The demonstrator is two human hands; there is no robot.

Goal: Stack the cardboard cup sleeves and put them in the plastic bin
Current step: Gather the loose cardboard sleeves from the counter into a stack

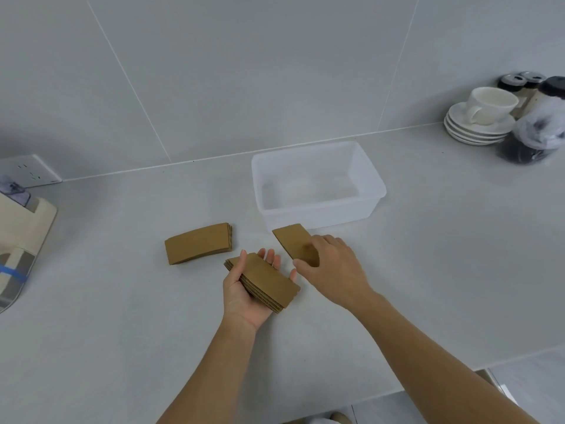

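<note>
My left hand (pixel 244 293) lies palm up and holds a small stack of brown cardboard sleeves (pixel 264 281). My right hand (pixel 331 267) grips one more flat sleeve (pixel 292 240) by its near end, just in front of the plastic bin. The translucent plastic bin (pixel 371 186) stands behind both hands with nothing inside. A second stack of sleeves (pixel 197 247) rests on the counter to the left, apart from my hands.
White saucers with a cup (pixel 480 123) and dark-lidded jars (pixel 535 130) stand at the far right by the wall. A beige appliance (pixel 21 240) sits at the left edge. A wall socket (pixel 29 171) is above it. The counter's front edge runs at lower right.
</note>
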